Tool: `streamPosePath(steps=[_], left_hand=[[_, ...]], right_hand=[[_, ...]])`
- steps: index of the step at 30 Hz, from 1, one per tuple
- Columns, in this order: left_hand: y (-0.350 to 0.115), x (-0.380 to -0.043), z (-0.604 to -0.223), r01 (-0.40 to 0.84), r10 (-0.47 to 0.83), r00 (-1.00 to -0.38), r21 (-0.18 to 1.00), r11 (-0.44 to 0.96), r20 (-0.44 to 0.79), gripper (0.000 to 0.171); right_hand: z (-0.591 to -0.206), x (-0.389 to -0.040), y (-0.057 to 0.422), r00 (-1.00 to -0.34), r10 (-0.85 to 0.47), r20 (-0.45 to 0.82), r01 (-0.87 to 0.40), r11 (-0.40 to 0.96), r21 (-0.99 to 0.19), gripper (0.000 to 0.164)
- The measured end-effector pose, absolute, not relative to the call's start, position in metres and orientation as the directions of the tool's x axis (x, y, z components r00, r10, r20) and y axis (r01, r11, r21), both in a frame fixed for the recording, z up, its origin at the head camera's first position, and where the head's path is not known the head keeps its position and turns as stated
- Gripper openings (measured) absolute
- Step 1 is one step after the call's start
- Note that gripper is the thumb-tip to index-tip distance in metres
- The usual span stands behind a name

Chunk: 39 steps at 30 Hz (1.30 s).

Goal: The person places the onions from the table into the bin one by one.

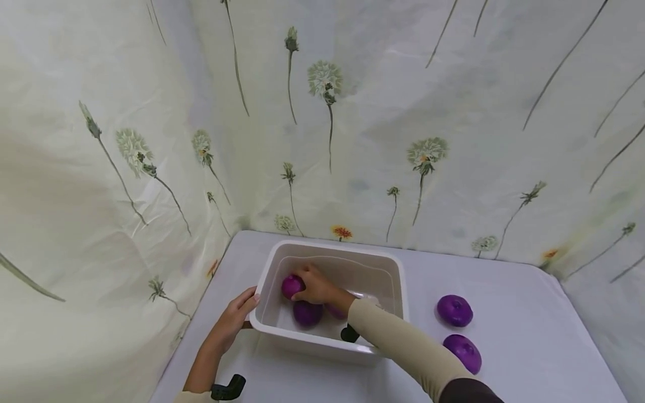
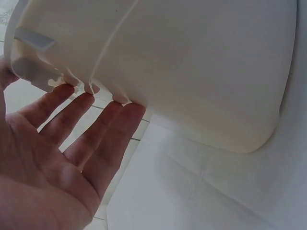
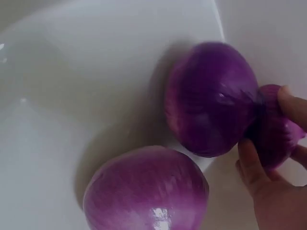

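A white plastic tub (image 1: 332,351) stands on the table with three red onions in it. Inside, at its left end, my right hand (image 1: 317,286) grips a small red onion (image 1: 292,286) between thumb and fingers. A larger dark red onion (image 3: 211,100) lies right beside the held one. Another, paler red onion (image 3: 146,191) sits nearby on the tub floor; in the head view my wrist partly covers it. My left hand (image 1: 235,316) holds the tub's left end, thumb by the rim and fingertips (image 2: 129,112) against the outer wall.
Two more red onions, one farther back (image 1: 455,310) and one nearer (image 1: 462,353), lie on the white-covered table (image 1: 524,336) right of the tub. A flower-printed cloth (image 1: 363,140) hangs along the table's back and sides.
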<state>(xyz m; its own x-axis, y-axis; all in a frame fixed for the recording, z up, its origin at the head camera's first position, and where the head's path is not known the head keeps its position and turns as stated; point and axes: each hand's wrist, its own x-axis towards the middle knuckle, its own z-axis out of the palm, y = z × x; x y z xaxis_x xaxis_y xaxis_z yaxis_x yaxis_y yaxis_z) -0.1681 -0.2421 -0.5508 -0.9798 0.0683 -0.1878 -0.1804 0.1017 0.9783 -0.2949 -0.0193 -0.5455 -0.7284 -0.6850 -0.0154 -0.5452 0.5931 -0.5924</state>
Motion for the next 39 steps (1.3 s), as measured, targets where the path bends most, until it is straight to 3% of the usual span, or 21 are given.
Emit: streamPosePath(steps=[7, 39], left_hand=[[-0.24, -0.17, -0.546, -0.174, 0.051, -0.982, 0.978, 0.117, -0.181, 0.053], [-0.242, -0.166, -0.548, -0.175, 0.069, -0.98, 0.977, 0.123, -0.184, 0.054]], right_hand=[[-0.549, -0.297, -0.02, -0.687, -0.725, 0.048, -0.636, 0.568, -0.522, 0.041], [-0.559, -0.3, -0.009, -0.727, -0.685, -0.043, -0.568, 0.636, -0.523, 0.036]])
